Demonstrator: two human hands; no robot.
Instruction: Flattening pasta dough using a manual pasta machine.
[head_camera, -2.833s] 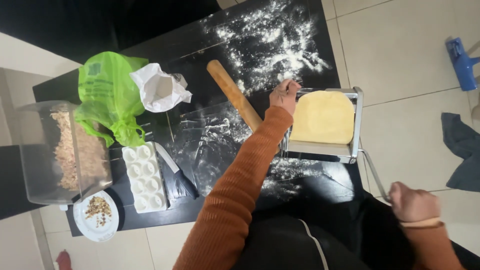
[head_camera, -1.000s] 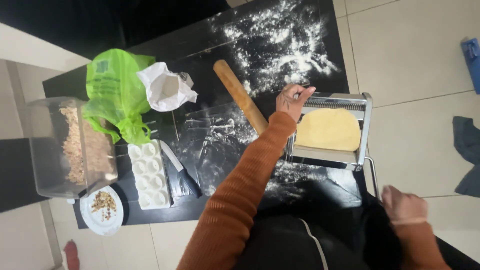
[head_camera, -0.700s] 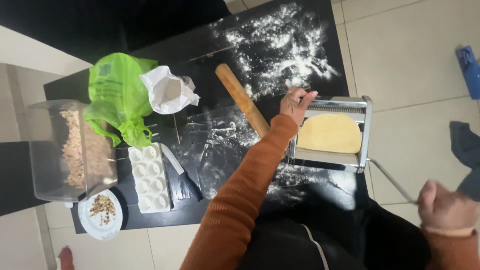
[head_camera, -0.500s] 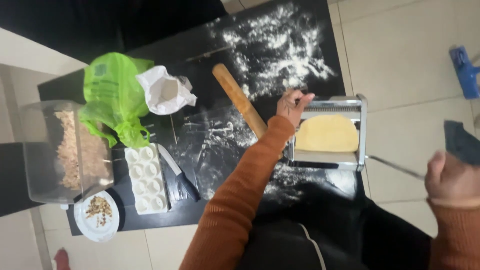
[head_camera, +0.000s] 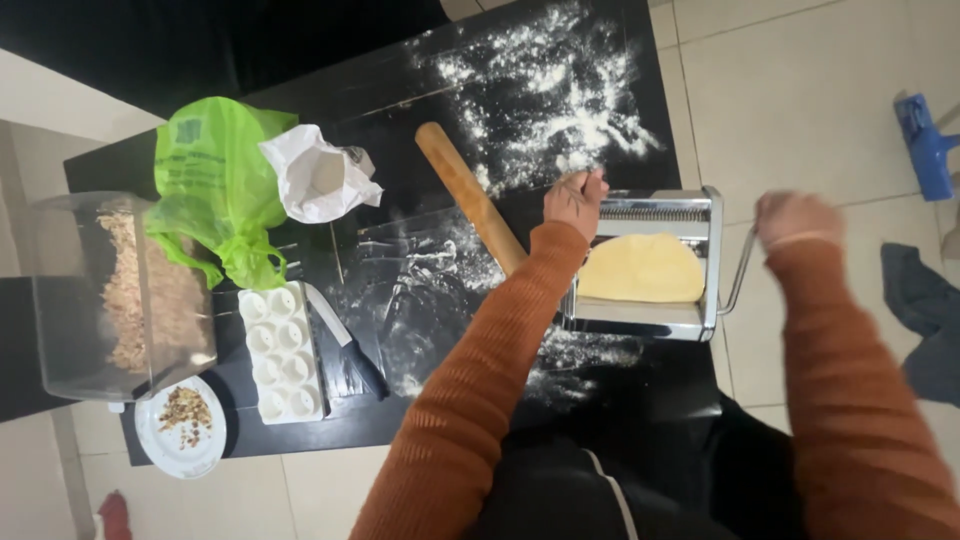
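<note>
A smooth, pale-yellow dough sheet (head_camera: 642, 268) is lying in the pasta machine (head_camera: 650, 262), the left hand (head_camera: 575, 199) resting curled against its side while the right hand (head_camera: 795, 218) is closing around the crank (head_camera: 740, 270).

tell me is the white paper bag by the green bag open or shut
Open. The white paper bag lies beside the green plastic bag with its top unrolled and gaping toward the camera, showing its inside; what it holds cannot be told.
</note>
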